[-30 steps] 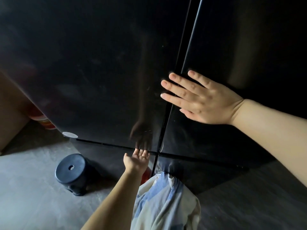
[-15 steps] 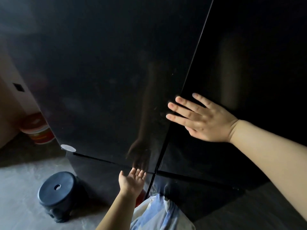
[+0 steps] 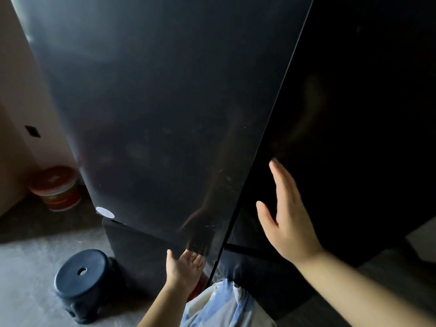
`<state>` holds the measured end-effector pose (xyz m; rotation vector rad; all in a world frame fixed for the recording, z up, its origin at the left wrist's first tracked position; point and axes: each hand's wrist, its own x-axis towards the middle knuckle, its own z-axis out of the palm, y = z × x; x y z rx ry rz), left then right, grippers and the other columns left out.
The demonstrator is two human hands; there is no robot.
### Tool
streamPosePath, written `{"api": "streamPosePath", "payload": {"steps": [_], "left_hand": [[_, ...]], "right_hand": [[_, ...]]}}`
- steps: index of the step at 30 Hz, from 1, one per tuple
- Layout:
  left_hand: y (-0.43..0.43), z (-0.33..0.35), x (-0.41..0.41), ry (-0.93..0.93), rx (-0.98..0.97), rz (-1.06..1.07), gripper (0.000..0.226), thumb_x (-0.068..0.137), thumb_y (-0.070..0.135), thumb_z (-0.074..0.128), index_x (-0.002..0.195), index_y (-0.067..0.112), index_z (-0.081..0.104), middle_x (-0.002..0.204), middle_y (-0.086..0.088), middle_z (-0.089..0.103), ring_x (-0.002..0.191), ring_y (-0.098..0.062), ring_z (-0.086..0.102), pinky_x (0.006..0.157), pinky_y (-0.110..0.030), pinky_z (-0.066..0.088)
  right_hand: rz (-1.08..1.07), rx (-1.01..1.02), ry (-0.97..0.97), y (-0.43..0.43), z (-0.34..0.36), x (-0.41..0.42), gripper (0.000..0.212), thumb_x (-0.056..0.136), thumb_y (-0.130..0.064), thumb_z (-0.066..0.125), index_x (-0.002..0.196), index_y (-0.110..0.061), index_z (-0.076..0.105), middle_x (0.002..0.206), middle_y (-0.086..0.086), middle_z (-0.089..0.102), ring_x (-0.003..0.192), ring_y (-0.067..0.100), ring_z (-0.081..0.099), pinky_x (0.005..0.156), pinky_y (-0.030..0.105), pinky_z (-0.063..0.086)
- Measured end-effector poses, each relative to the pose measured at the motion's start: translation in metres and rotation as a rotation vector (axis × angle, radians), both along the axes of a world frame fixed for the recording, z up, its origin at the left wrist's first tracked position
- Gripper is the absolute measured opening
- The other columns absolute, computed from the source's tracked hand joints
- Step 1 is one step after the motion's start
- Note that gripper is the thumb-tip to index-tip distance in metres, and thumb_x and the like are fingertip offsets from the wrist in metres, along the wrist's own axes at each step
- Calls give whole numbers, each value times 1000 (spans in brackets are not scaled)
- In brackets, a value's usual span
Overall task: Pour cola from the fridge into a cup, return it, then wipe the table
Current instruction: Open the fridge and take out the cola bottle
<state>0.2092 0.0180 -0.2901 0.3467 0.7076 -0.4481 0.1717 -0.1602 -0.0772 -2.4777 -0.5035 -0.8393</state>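
A tall black glossy fridge fills the view, with a left door (image 3: pixel 153 114) and a right door (image 3: pixel 365 102) split by a thin vertical seam. My left hand (image 3: pixel 182 267) reaches palm-up to the bottom edge of the left door, close to the seam, fingers apart. My right hand (image 3: pixel 286 215) hovers open in front of the right door just beside the seam, fingers spread, holding nothing. Neither cola nor cup is in sight. Both doors look closed.
A dark blue plastic stool (image 3: pixel 82 277) stands on the grey floor at the lower left. A red and white bucket (image 3: pixel 56 187) sits by the wall to the left of the fridge. Blue and white clothing (image 3: pixel 224 305) shows at the bottom.
My right hand has slid down and right, off the seam, and turned edge-on. My left hand stays at the left door's bottom edge. The camera has tilted.
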Motion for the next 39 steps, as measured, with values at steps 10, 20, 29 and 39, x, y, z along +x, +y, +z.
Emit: {"api": "streamPosePath", "payload": {"steps": [10,20,29,39], "left_hand": [[30,52,-34,-273,1147,-350,66,89,52,45,138,9,43,133,-11,52,119,-25,50,102,-35,38],[0,305,-29,-1851,2819,-166,58,87,21,35,145,15,34,153,-4,30,143,-23,21,116,-39,14],[-24,318,-17,-1241,3672,-884,67,98,42,30,151,14,1,159,-5,-5,143,-28,-17,114,-53,-5],[5,314,-64,-1258,3732,-698,62,93,45,40,149,22,24,158,0,16,145,-24,6,114,-48,6]], "right_hand": [[59,237,287,39,-15,1,81,89,-22,56,150,-14,2,159,-2,1,145,4,6,117,26,21],[62,214,352,34,2,-10,82,90,-20,58,151,-16,2,157,-7,-1,142,2,5,105,-1,0],[138,330,467,30,2,-20,84,92,-19,54,150,-24,-7,158,-11,-7,140,-2,0,92,-8,-3],[228,180,242,36,-18,-45,77,88,-19,57,150,-18,12,159,1,11,145,17,17,114,25,22]]}}
